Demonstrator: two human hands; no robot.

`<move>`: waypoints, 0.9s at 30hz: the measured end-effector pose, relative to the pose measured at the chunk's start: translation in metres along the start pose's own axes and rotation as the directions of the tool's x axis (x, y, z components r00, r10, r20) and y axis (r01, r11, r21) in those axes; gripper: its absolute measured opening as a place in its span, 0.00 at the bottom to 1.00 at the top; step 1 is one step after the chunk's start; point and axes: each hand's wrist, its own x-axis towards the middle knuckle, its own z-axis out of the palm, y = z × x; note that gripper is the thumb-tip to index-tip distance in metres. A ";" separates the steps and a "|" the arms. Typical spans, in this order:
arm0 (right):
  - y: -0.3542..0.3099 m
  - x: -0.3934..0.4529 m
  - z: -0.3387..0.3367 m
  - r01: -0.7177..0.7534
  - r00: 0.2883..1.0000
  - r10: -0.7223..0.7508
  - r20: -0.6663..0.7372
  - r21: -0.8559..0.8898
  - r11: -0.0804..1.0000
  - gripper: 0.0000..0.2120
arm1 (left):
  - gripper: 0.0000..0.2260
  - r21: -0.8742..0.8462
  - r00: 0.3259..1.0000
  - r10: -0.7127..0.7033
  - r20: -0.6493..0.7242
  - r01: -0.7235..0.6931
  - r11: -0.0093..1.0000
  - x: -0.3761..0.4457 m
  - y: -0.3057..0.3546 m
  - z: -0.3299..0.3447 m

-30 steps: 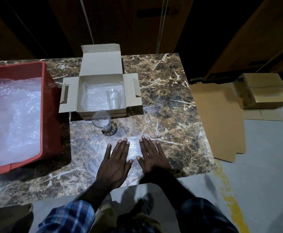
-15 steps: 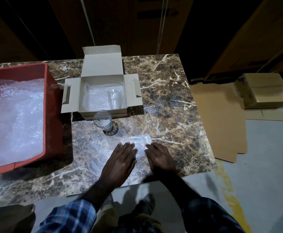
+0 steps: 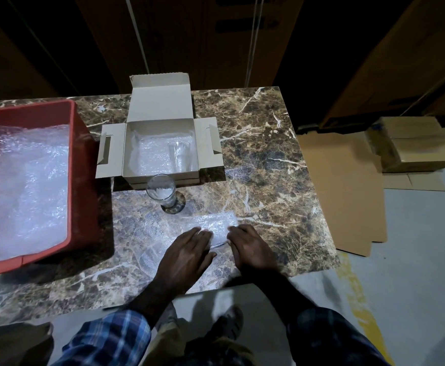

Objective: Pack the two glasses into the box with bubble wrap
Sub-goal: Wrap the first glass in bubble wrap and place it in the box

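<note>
An open cardboard box [image 3: 205, 146] sits at the back of the marble table [image 3: 263, 154], lined with bubble wrap. One clear glass [image 3: 179, 157] lies inside it on the right. A second glass [image 3: 160, 188] stands upright on the table just in front of the box. Nearer me a bubble wrap sheet [image 3: 216, 220] lies on the table. My left hand [image 3: 187, 254] and my right hand [image 3: 250, 249] sit side by side on its near part, fingertips curled into the wrap, which bunches up between them.
A red crate [image 3: 81, 154] holding more bubble wrap [image 3: 23, 180] takes up the table's left side. Flat cardboard [image 3: 342, 186] and stacked boxes [image 3: 414, 146] lie on the floor to the right. The table's near edge runs just below my wrists.
Both hands lay flat with straight fingers on the sheet. They have since drawn back toward me with fingers curling, and the wrap has bunched up between them.
</note>
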 end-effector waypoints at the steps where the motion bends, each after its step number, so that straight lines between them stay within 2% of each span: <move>1: -0.001 0.002 -0.002 -0.012 1.000 0.012 -0.003 0.029 1.000 0.02 | 0.20 -0.005 1.000 -0.011 0.018 0.011 1.000 0.000 0.000 -0.001; 3: -0.005 0.008 -0.008 -0.039 0.999 0.038 0.017 0.089 0.995 0.03 | 0.18 -0.011 0.999 -0.027 0.020 0.028 1.000 0.001 0.001 -0.003; 7: -0.006 0.016 -0.020 -0.134 0.990 0.125 0.059 0.173 0.976 0.05 | 0.07 -0.027 0.996 -0.091 0.003 0.091 0.995 0.009 0.003 -0.012; 8: -0.006 0.015 -0.022 -0.172 0.984 0.159 0.081 0.187 0.967 0.07 | 0.07 -0.045 0.992 -0.126 0.006 0.126 0.991 0.011 0.002 -0.014; 10: -0.004 0.013 -0.024 -0.210 0.970 0.184 0.159 0.164 0.964 0.18 | 0.09 -0.130 0.975 -0.223 0.009 0.222 0.966 0.016 0.001 -0.019; 12: 0.000 0.013 -0.021 -0.140 0.973 0.121 0.195 0.084 0.987 0.25 | 0.12 -0.235 0.944 -0.329 0.029 0.326 0.916 0.022 -0.001 -0.025; 13: 0.002 0.013 -0.018 -0.103 0.979 0.091 0.181 0.063 0.993 0.23 | 0.11 -0.273 0.932 -0.362 0.027 0.356 0.894 0.025 -0.003 -0.026; 15: 0.003 0.016 -0.013 -0.104 0.989 0.094 0.118 0.082 0.991 0.14 | 0.11 -0.329 0.923 -0.384 0.017 0.368 0.870 0.027 -0.007 -0.029; 17: 0.000 0.022 -0.012 -0.190 0.980 0.180 0.083 0.143 0.971 0.07 | 0.10 -0.347 0.937 -0.350 0.004 0.329 0.878 0.026 -0.013 -0.031; 19: -0.004 0.030 -0.016 -0.304 0.952 0.289 0.099 0.216 0.928 0.05 | 0.11 -0.358 0.933 -0.357 -0.032 0.323 0.876 0.023 -0.015 -0.031; 23: -0.005 0.044 -0.023 -0.475 0.880 0.443 0.170 0.344 0.810 0.06 | 0.13 -0.387 0.812 -0.583 -0.013 0.533 0.752 0.025 -0.015 -0.025; 27: -0.004 0.054 -0.015 -0.622 0.783 0.590 0.198 0.296 0.725 0.08 | 0.13 -0.325 0.736 -0.677 -0.007 0.639 0.698 0.033 -0.012 -0.019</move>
